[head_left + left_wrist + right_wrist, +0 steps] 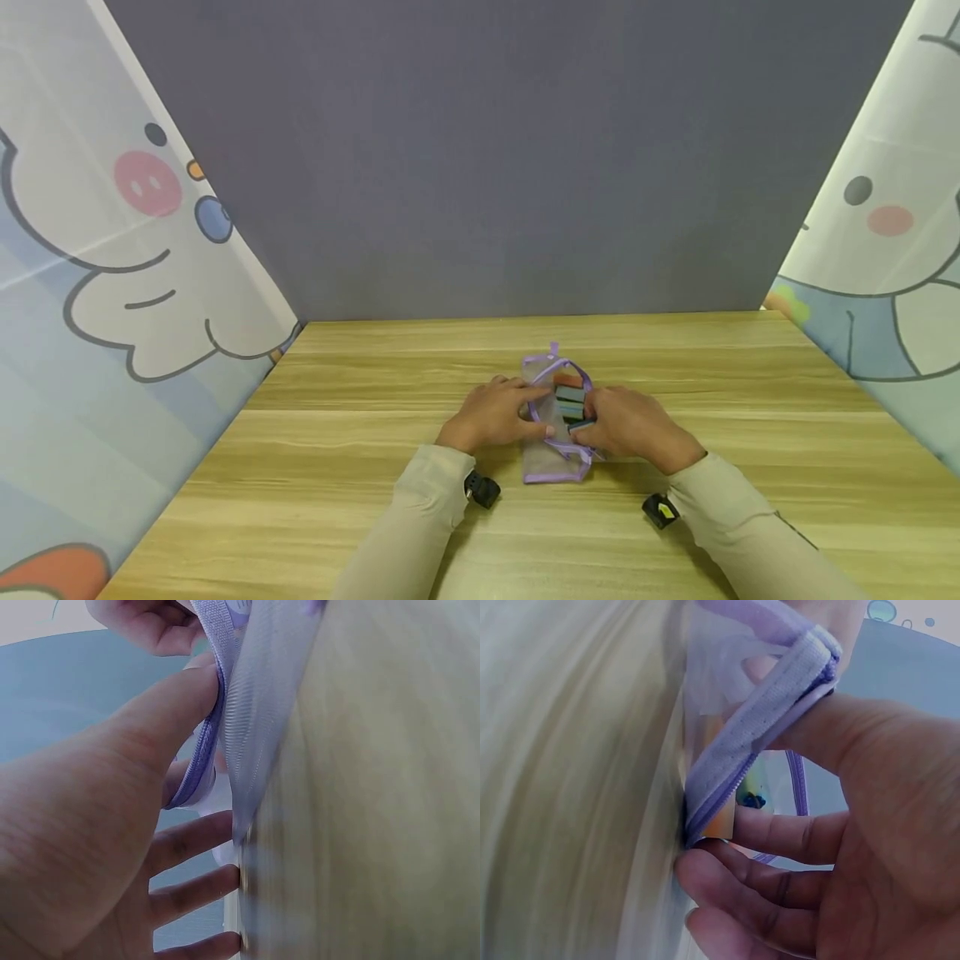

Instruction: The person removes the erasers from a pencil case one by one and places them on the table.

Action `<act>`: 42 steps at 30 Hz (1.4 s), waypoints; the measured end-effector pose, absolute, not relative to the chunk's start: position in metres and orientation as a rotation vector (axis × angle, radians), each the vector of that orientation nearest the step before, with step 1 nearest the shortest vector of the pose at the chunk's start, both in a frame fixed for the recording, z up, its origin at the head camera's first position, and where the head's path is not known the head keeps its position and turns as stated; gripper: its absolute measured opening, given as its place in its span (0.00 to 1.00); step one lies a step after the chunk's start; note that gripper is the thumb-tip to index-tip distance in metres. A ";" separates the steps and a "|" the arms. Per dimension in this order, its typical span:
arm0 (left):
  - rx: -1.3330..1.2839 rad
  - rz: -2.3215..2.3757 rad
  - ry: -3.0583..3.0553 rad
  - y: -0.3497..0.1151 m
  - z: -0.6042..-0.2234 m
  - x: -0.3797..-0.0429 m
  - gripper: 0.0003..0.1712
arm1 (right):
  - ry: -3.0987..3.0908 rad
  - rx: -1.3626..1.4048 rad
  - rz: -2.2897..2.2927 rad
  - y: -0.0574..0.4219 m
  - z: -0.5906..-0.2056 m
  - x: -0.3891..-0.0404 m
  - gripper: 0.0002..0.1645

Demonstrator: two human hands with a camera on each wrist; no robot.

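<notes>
A see-through zip pouch (551, 467) with purple edging lies on the table, its mouth spread apart. Inside it sits a row of small blocks (570, 394), orange, grey-green and blue-green. My left hand (491, 414) holds the pouch's left side; in the left wrist view its thumb presses on the purple zipper edge (201, 761), with the other fingers spread below. From the right, my right hand (633, 425) reaches into the mouth and pinches a dark small block (581, 424). In the right wrist view an orange-sided block (721, 821) shows beside its fingers, while the thumb tip is partly hidden behind the pouch.
The wood-grain table (360, 433) extends around the pouch. A grey panel (480, 167) stands along the back edge. Cartoon-printed sheets (90, 250) flank the table on both sides. Each wrist wears a small black camera (482, 489).
</notes>
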State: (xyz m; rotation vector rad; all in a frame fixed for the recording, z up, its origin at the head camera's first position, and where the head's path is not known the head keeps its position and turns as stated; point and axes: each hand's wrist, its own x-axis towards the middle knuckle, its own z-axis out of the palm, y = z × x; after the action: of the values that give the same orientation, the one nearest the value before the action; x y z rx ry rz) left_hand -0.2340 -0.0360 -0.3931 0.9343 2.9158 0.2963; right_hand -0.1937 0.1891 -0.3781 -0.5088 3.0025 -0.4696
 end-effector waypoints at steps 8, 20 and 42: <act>0.944 0.299 2.927 -0.036 -0.396 -0.234 0.42 | 3.006 -0.489 -0.420 0.187 -0.376 -0.191 0.19; 0.934 0.308 2.927 -0.036 -0.398 -0.234 0.42 | 2.999 -0.470 -0.413 0.186 -0.375 -0.191 0.16; 0.931 0.270 2.935 -0.034 -0.396 -0.232 0.41 | 3.019 -0.527 -0.462 0.188 -0.377 -0.188 0.21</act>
State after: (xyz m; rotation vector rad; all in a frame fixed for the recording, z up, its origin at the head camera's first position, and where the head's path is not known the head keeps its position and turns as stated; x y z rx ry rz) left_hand -0.2325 -0.0341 -0.3956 0.9308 2.9355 0.2700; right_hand -0.1882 0.1878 -0.3770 -0.5268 3.0193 -0.4622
